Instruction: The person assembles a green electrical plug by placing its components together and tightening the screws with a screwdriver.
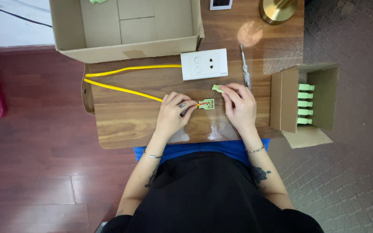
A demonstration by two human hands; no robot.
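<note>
Left hand point(172, 113) pinches the yellow cable point(121, 88) — its end meets the green plug base point(207, 104) just past the fingertips. Right hand point(240, 105) grips a green cover point(217, 88) — screwdriver point(244, 67) beyond.

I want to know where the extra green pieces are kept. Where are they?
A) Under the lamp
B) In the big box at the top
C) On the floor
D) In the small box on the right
D: a row of green pieces stands inside the small box lying open on its side at the table's right edge.
</note>
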